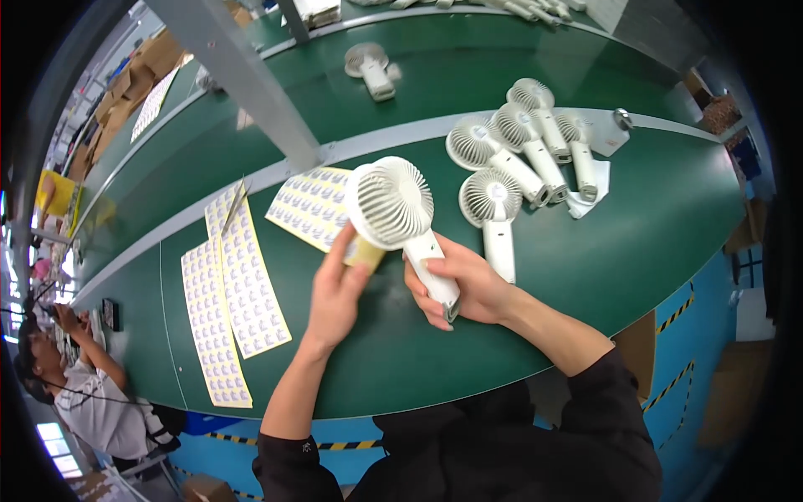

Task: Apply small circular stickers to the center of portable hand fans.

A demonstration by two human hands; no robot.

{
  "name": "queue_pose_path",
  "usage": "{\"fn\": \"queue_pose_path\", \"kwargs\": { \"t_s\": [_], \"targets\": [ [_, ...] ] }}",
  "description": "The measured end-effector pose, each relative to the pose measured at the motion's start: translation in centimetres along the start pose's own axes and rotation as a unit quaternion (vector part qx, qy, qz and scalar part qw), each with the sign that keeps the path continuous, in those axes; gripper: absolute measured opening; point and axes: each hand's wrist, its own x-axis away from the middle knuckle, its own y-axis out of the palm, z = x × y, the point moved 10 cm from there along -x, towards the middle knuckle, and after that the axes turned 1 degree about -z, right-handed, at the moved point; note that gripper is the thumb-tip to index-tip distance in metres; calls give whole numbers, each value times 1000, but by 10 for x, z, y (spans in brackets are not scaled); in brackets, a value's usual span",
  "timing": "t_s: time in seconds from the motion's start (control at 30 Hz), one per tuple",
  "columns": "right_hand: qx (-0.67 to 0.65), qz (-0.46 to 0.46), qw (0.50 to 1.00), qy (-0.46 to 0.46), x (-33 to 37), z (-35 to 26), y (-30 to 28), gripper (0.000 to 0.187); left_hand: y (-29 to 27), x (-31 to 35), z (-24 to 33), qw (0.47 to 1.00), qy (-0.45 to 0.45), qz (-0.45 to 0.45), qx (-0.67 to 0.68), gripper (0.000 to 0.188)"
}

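Note:
My right hand [468,280] is wrapped round the white handle of a handheld fan [391,202], which is tilted with its round ribbed head up and to the left. Just under that head, my left hand [335,293] pinches a small yellow-tan piece [365,253]; its kind is unclear, and the fan head partly hides it. Behind the fan lies a yellow-edged sticker sheet [305,201]. Two more sticker sheets [251,293] overlap on the green table to the left, with metal tweezers [235,206] on top.
Several white handheld fans [490,201] lie clustered at the right, beside a white packet [592,191]. Another fan [370,71] rests on the green belt [452,63] beyond the metal rail. A grey post [242,84] rises at the left. At far left sits another person [92,393].

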Motion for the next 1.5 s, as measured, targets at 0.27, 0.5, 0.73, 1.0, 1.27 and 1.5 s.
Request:
{"fn": "queue_pose_path", "kwargs": {
  "t_s": [0.27, 0.5, 0.73, 1.0, 1.27, 1.5],
  "targets": [
    [155, 11, 981, 112, -2, 42, 9, 17, 36, 29, -8, 979, -98, -65, 168, 31],
    [80, -25, 987, 140, -1, 50, 13, 17, 38, 29, 1, 979, -84, -80, 166, 27],
    [243, 40, 969, 39, -3, 37, 18, 31, 27, 35, -8, 977, -125, -34, 172, 37],
    [515, 109, 846, -83, 2, 19, 12, 38, -14, 19, -2, 959, 6, 152, 241, 53],
    [651, 153, 704, -241, 14, -7, 19, 41, -91, 12, 15, 933, 79, 291, 197, 42],
    [698, 166, 638, -280, 16, -20, 22, 35, -102, 11, 38, 946, 134, 272, 111, 47]
  ]
}}
